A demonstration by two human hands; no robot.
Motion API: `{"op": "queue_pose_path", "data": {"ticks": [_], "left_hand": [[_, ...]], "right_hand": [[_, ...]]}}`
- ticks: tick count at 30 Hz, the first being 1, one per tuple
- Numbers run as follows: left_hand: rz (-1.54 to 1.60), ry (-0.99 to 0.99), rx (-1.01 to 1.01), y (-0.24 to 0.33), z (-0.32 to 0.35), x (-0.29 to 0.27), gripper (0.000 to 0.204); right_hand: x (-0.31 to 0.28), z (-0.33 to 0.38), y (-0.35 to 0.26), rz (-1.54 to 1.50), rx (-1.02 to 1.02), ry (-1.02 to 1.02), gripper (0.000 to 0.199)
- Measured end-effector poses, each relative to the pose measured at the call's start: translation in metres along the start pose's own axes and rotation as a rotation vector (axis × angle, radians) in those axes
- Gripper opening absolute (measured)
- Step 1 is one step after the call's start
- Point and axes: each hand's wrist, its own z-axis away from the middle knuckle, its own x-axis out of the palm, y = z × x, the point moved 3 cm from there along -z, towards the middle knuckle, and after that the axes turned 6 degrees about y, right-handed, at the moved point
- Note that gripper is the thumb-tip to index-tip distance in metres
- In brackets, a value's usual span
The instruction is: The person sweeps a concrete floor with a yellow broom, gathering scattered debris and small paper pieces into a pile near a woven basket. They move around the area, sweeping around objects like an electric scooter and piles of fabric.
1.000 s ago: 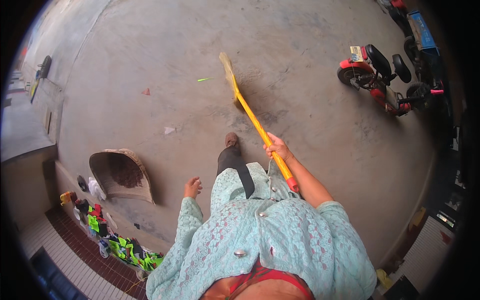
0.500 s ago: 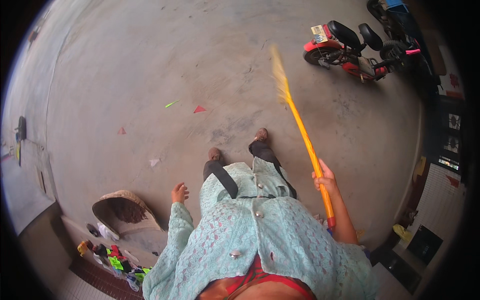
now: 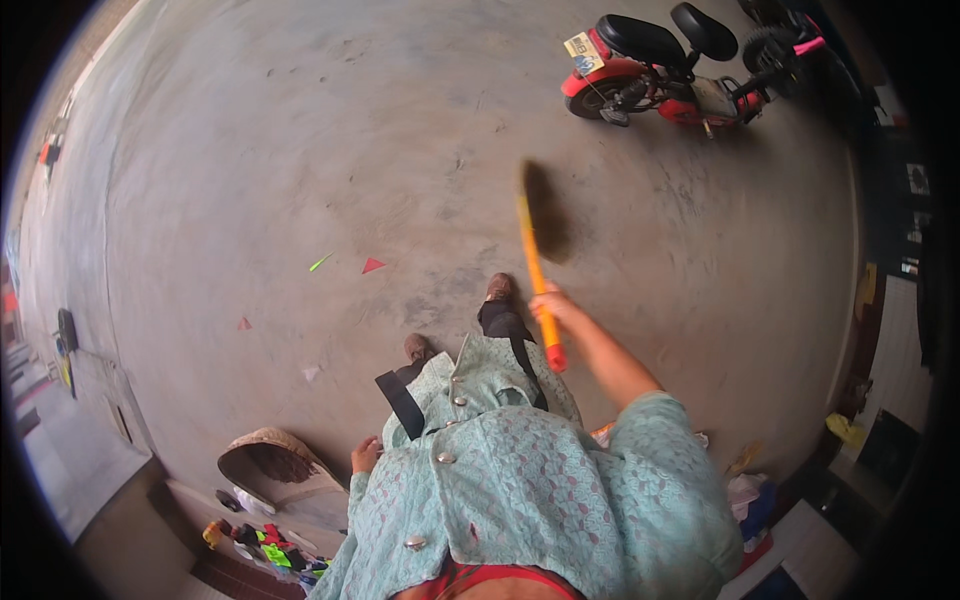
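Note:
My right hand is wrapped round the upper handle of a broom. The handle is yellow-orange with a red end cap, which points back toward my body. Ahead of my feet the dark, motion-blurred broom head meets or hovers just over the concrete floor; I cannot tell which. My left hand hangs beside my jacket, loosely open and holding nothing, its fingers partly in view. A red triangular scrap and a thin bright green strip lie on the floor left of the broom.
A red electric scooter with black seats stands far right. To my left a woven basket holds dark reddish stuff, near a heap of colourful items. Paler scraps lie on the floor. Bags sit behind at right.
The broom, lifted and further right before, has swung down and leftward, its head now lower ahead of my feet. My right arm reaches further forward. My left hand has dropped closer to my side.

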Motion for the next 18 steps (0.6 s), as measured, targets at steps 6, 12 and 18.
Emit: {"op": "queue_pose_path", "data": {"ticks": [6,12,18], "left_hand": [[0.177,0.002,-0.103,0.059,-0.012,0.0,0.026],[0.158,-0.013,0.004,0.108,-0.042,0.007,0.027],[0.06,-0.079,0.037,0.137,-0.057,0.025,0.027]], "right_hand": [[0.105,0.01,-0.008,-0.261,0.132,-0.589,0.068],[0.071,0.067,-0.027,-0.216,-0.003,-0.579,0.086],[-0.021,0.131,-0.022,-0.04,-0.22,-0.208,0.086]]}}
